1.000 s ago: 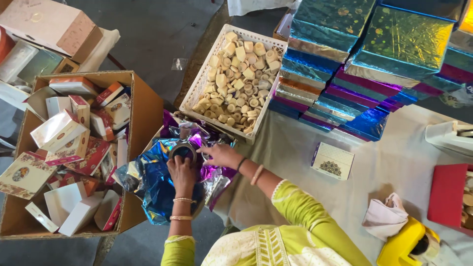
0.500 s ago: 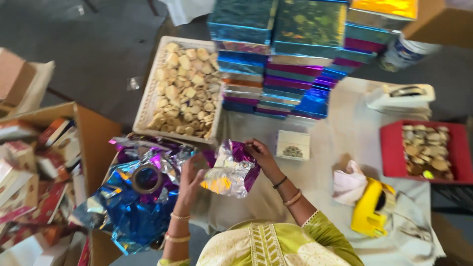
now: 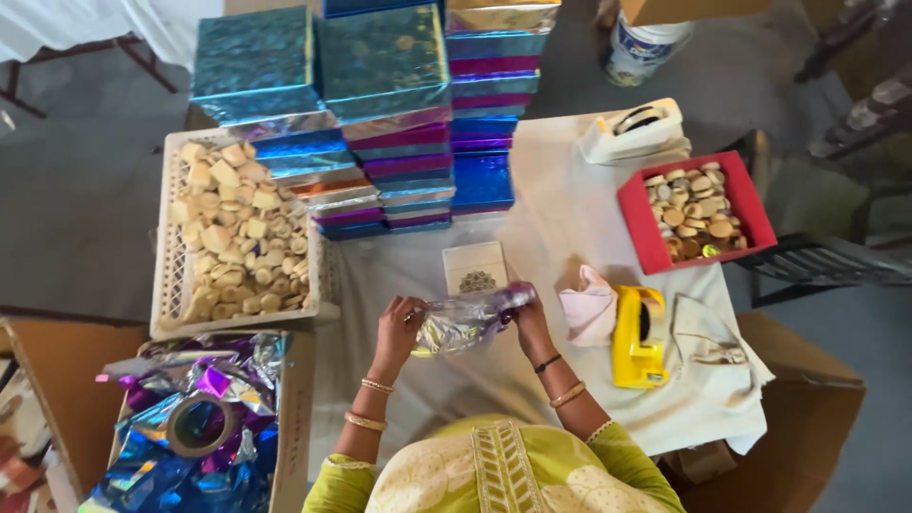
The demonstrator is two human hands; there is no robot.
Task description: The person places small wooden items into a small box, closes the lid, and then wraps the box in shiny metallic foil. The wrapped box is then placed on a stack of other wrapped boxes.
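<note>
The person holds a crumpled sheet of shiny foil wrap (image 3: 470, 318) above the white-covered worktop (image 3: 560, 209), low in the middle of the view. The left hand (image 3: 399, 328) has its fingers closed on the left end of the wrap, and the right hand (image 3: 530, 323) has its fingers closed on the right end.

Just at 12 o'clock from the wrap lies a small white box (image 3: 474, 268). Further at 12 o'clock stand stacks of shiny blue and purple boxes (image 3: 380, 114). At 10 o'clock a white basket tray (image 3: 171, 285) holds pale sweets. At 3 o'clock, just beside the right hand, is a pink cloth (image 3: 589, 309), then a yellow tape dispenser (image 3: 638, 337). At 2 o'clock a red box (image 3: 635, 214) holds round sweets. At 8 o'clock a tape roll (image 3: 201, 425) lies on foil sheets inside a carton.
</note>
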